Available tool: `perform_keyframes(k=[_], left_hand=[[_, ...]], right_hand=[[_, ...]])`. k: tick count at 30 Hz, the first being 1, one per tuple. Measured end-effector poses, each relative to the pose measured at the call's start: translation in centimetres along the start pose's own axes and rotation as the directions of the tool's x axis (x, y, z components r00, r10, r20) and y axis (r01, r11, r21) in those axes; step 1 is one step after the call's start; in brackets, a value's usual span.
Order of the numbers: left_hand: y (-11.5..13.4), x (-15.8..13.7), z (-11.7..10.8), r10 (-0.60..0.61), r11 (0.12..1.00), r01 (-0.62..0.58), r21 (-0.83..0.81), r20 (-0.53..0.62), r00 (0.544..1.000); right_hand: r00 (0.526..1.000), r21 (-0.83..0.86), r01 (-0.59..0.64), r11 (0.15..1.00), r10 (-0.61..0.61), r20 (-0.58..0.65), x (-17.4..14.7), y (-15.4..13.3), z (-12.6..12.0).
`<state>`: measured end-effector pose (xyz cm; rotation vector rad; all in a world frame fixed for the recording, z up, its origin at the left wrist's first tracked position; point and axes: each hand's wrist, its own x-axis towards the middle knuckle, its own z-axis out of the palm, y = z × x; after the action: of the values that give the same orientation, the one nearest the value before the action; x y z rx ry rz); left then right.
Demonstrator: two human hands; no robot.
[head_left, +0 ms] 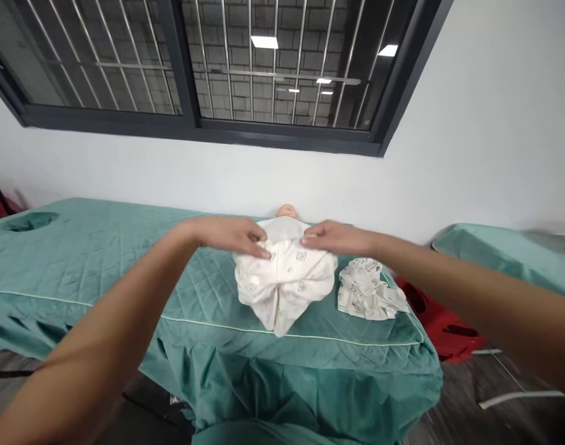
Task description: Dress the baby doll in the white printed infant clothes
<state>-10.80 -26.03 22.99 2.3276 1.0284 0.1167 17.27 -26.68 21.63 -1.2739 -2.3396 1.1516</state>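
Observation:
A baby doll (287, 211) lies on the green quilted bed, its head toward the wall and only partly showing. White cloth covers its body. Over the lower part is a white printed baby garment (289, 272), bunched and tapering to a point toward the bed's front edge; it looks like pants, with the doll's legs hidden. My left hand (238, 237) pinches the garment's upper edge on the left. At the right of that same edge, my right hand (331, 237) has thumb and fingers closed on the cloth.
A second crumpled white printed garment (369, 289) lies to the right on the green bed (125, 259). Beyond the bed's right end are a red plastic chair or stool (442, 321) and another green bed (509, 253). A barred window (282, 68) is in the white wall behind.

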Motion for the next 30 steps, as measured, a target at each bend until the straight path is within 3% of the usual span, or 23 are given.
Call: perform_keyframes(k=[5,8,12,14,17,20,22,25,28,30], left_hand=[[4.5,-1.0,-5.4,0.016,0.973,0.014,0.229,-0.13,0.991],[6.3,-1.2,-6.3,0.047,0.947,0.023,0.32,-0.208,0.977],[7.4,-0.9,-6.1,0.106,0.943,0.029,0.331,-0.381,0.918],[7.1,-0.8,-5.8,0.117,0.961,0.019,0.277,-0.464,0.878],[5.3,-0.9,-5.5,0.087,0.988,-0.001,0.156,-0.549,0.831],[2.8,-1.6,-5.5,0.059,0.996,-0.013,0.09,-0.535,0.843],[1.3,-2.3,-5.5,0.055,0.995,0.0,0.104,-0.525,0.85],[0.0,-2.6,-5.0,0.059,0.989,0.03,0.147,-0.566,0.823],[-0.7,-1.6,-4.2,0.055,0.988,0.054,0.145,-0.658,0.751],[-1.1,-0.4,-3.9,0.052,0.992,0.055,0.116,-0.752,0.657]], right_hand=[[0.98,-0.046,0.062,0.997,-0.069,-0.187,0.3,-6.2,-3.7],[0.979,-0.151,0.032,0.988,-0.061,-0.195,0.6,-8.7,-4.8],[0.993,-0.19,0.039,0.981,-0.058,-0.099,1.1,-10.0,-5.3],[0.989,-0.164,0.065,0.984,-0.085,-0.118,1.2,-9.9,-5.7],[0.96,-0.094,0.123,0.988,-0.142,-0.241,0.8,-9.1,-6.6],[0.942,-0.063,0.125,0.99,-0.139,-0.305,-0.1,-8.0,-7.7],[0.951,-0.084,0.072,0.994,-0.094,-0.294,-0.9,-7.2,-8.1],[0.98,-0.143,-0.011,0.99,-0.018,-0.199,-1.2,-5.6,-7.8],[0.988,-0.117,-0.01,0.993,-0.009,-0.155,0.2,-4.2,-6.3],[0.976,-0.017,0.046,0.999,-0.049,-0.213,1.9,-3.9,-4.6]])
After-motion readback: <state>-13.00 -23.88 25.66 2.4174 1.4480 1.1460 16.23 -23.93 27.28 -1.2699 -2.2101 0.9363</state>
